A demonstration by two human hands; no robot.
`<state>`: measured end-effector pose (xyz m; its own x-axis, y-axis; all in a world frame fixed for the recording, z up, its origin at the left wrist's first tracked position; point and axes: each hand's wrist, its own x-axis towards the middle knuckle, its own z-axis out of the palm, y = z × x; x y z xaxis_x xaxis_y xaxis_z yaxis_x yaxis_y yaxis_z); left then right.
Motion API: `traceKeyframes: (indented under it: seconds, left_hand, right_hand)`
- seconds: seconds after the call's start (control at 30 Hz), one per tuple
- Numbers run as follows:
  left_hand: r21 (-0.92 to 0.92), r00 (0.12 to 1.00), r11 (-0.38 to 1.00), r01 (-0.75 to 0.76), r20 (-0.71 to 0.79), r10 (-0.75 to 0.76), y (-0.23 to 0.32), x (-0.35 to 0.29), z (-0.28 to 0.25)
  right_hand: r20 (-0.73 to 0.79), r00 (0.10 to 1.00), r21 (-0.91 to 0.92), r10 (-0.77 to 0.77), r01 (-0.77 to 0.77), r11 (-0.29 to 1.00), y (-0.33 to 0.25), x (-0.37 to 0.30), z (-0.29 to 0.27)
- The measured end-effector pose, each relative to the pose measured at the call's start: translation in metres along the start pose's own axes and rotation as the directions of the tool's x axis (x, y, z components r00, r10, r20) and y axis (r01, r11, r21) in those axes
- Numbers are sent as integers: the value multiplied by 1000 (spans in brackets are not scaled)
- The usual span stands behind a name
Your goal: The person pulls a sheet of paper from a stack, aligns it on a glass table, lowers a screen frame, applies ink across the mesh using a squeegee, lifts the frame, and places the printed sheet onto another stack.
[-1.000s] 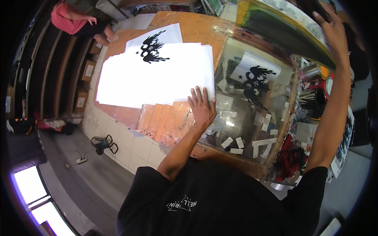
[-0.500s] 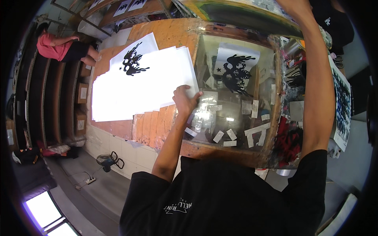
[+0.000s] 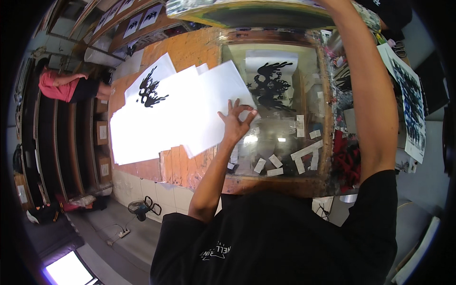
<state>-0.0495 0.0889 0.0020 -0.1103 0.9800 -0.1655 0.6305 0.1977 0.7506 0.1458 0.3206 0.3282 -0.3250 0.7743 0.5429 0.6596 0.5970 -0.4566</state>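
My left hand (image 3: 236, 122) pinches the right edge of a white paper sheet (image 3: 209, 104) between thumb and forefinger, the other fingers spread over it. The sheet lies askew over the right side of a stack of white paper (image 3: 142, 130). A sheet with a black winged print (image 3: 152, 88) sticks out at the stack's far side. Right of my left hand, a similar black winged design (image 3: 273, 85) shows on the glass-like printing bed (image 3: 259, 147). My right arm reaches up past the raised screen frame (image 3: 266, 16); the right hand is beyond the top edge.
Pale tape strips (image 3: 306, 149) lie on the bed. Red rags (image 3: 346, 161) and a smeared print sheet (image 3: 408, 102) are at the right. A person in a pink shirt (image 3: 61, 85) stands by shelves at far left; a fan (image 3: 140, 209) sits below.
My left hand has pinched the top sheet and shifted it rightward and askew off the stack. The head view has shifted, and my right hand has gone out past the top edge.
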Motion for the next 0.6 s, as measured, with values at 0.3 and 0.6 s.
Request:
traceKeyframes:
  seconds: [0.3,0.6]
  left_hand:
    - [545,941,795,-266,-32,336,27,59,106]
    - [462,864,741,-488,132,487,70,96,146]
  right_hand:
    - [42,998,17,-44,43,999,2,6,9]
    - [117,991,-22,72,-70,997,-14,-1,-22]
